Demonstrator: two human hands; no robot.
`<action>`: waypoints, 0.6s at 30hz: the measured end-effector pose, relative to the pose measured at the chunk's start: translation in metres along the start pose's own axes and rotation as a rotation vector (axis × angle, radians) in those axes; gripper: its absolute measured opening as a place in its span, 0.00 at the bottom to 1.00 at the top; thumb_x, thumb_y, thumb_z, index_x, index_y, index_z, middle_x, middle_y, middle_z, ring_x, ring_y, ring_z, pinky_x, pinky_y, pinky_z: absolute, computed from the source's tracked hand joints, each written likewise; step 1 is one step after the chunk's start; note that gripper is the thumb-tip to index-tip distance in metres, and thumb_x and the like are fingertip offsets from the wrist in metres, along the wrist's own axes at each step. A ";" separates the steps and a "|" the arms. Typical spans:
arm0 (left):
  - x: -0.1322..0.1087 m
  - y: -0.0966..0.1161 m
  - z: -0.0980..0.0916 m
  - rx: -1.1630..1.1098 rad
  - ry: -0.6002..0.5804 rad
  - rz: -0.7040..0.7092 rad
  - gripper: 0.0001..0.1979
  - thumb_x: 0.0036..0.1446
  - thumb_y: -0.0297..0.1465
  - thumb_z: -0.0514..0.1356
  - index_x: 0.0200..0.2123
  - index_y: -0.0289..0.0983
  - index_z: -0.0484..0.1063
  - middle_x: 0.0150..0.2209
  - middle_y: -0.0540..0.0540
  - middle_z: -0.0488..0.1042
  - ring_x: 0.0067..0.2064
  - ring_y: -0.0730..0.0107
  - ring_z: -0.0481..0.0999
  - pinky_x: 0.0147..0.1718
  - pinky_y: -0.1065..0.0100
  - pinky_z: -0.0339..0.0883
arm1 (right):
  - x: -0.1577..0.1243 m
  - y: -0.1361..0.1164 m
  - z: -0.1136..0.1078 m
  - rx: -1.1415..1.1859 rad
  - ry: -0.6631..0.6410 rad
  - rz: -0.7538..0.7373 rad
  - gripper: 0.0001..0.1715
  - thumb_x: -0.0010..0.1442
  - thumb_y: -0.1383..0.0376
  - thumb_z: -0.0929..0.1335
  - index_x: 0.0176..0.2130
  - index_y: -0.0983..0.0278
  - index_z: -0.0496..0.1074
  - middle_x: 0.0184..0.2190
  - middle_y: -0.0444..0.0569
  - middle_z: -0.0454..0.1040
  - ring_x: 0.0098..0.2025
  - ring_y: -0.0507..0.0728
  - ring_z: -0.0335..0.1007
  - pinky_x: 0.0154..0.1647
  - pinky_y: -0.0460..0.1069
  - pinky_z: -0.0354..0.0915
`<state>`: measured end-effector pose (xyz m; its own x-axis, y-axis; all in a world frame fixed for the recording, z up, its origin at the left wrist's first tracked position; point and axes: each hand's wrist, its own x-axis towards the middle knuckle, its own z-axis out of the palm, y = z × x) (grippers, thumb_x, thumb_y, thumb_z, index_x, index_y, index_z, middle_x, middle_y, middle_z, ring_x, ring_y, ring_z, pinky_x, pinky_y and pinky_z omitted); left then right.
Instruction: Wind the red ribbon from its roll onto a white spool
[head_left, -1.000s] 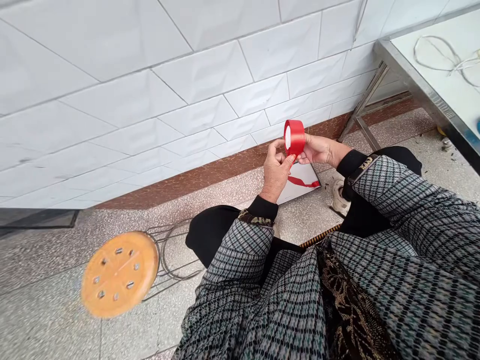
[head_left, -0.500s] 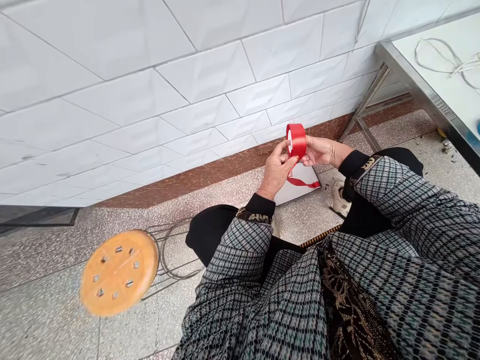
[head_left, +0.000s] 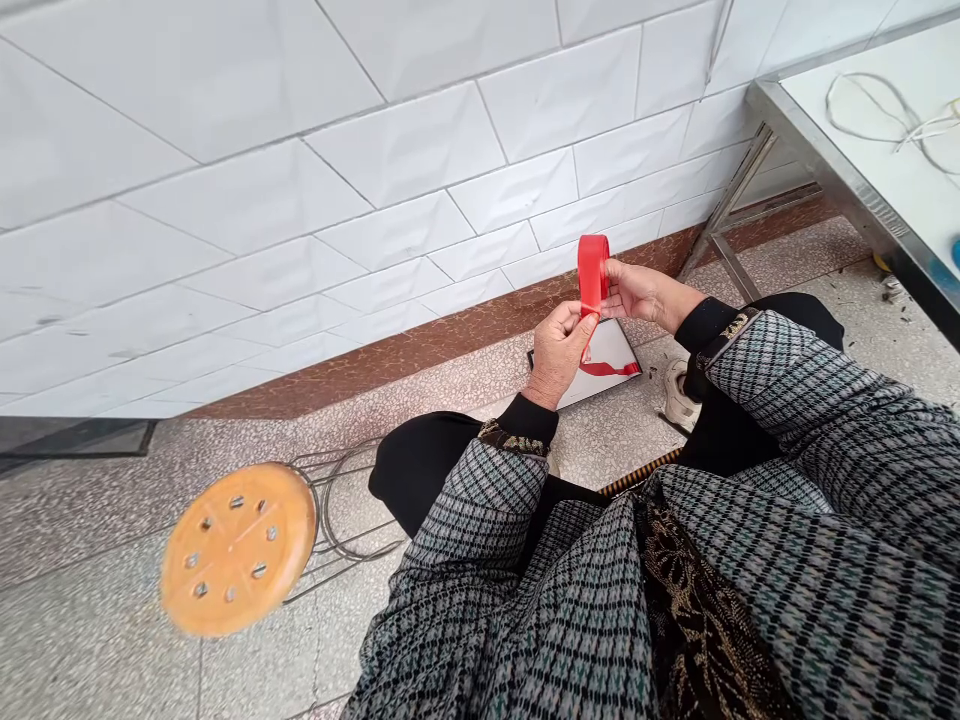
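A roll of red ribbon (head_left: 592,268) is held up in front of me, its outer band facing me. My right hand (head_left: 637,293) grips the roll from its right side, fingers bent behind and under it. With thumb and fingers closed, my left hand (head_left: 561,345) pinches the ribbon at the roll's lower edge. Below, a red ribbon tail (head_left: 611,369) lies across a white board (head_left: 600,388) with a dark edge on the floor; whether it joins the roll is partly hidden by my left hand.
An orange round stool (head_left: 238,550) with holes and wire legs is at the left. A metal-framed table (head_left: 840,150) at the right carries a loose white cord (head_left: 911,130). The white tiled wall (head_left: 420,150) rises ahead. A shoe (head_left: 681,398) shows near the board.
The ribbon roll has turned, so its white core no longer shows. My left hand has moved slightly right and down, to the roll's lower edge; my right hand shifted slightly.
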<state>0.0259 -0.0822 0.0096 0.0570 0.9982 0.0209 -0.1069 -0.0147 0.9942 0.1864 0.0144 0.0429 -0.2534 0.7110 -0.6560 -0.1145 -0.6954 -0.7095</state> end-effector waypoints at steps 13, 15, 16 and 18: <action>-0.006 0.007 -0.004 -0.182 0.007 0.084 0.24 0.59 0.55 0.77 0.39 0.43 0.77 0.21 0.60 0.67 0.15 0.82 0.55 0.16 0.71 0.60 | -0.003 -0.002 0.000 -0.207 0.051 -0.137 0.07 0.74 0.68 0.72 0.39 0.64 0.76 0.26 0.49 0.79 0.24 0.53 0.71 0.32 0.47 0.76; -0.005 0.006 -0.004 -0.192 0.010 0.078 0.26 0.58 0.56 0.78 0.38 0.43 0.76 0.21 0.60 0.68 0.15 0.83 0.55 0.16 0.71 0.60 | -0.003 -0.001 0.001 -0.146 0.041 -0.102 0.09 0.77 0.65 0.72 0.40 0.64 0.76 0.27 0.49 0.79 0.25 0.53 0.72 0.33 0.48 0.76; -0.005 0.005 -0.004 -0.188 0.014 0.065 0.26 0.57 0.56 0.78 0.37 0.43 0.76 0.21 0.60 0.68 0.15 0.83 0.55 0.16 0.71 0.59 | -0.003 0.000 0.001 -0.109 0.029 -0.084 0.09 0.77 0.63 0.73 0.41 0.63 0.76 0.28 0.49 0.79 0.27 0.54 0.74 0.35 0.49 0.77; -0.002 0.001 -0.004 -0.159 0.019 0.026 0.26 0.57 0.56 0.78 0.36 0.42 0.75 0.20 0.60 0.67 0.15 0.82 0.56 0.16 0.71 0.59 | -0.002 0.001 0.000 -0.029 -0.001 -0.048 0.09 0.78 0.60 0.74 0.43 0.61 0.77 0.30 0.49 0.80 0.29 0.55 0.76 0.38 0.50 0.80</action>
<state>0.0221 -0.0845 0.0099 0.0331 0.9985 0.0428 -0.2635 -0.0326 0.9641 0.1863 0.0122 0.0432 -0.2494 0.7435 -0.6204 -0.0984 -0.6568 -0.7476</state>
